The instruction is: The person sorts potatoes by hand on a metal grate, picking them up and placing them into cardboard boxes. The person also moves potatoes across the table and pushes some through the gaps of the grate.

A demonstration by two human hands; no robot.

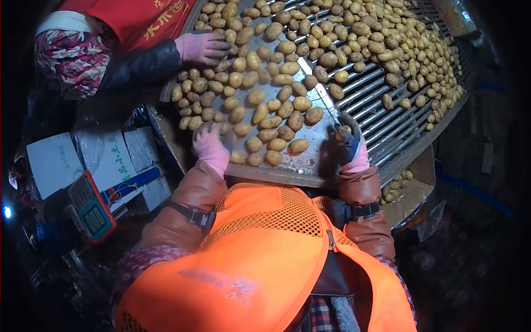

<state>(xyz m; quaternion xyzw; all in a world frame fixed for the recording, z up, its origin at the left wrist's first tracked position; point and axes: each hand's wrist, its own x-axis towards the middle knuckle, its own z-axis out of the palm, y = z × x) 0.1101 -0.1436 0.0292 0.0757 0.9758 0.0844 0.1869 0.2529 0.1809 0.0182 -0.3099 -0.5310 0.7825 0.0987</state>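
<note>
My left hand, in a pink glove, lies at the near left edge of the metal sheet. Its fingers are apart and reach to the loose potatoes, touching the nearest ones. My right hand, in a pink glove with dark fingers, is at the border between the sheet and the bar rack. Those fingers are curled around a small potato, which they partly hide. Several potatoes lie on the sheet between my hands, most of them to the left.
A co-worker's pink-gloved hand rests on potatoes at the upper left. More potatoes cover the slatted rack. Below on the right stands a cardboard box with potatoes. A scale display and handwritten cards are at left.
</note>
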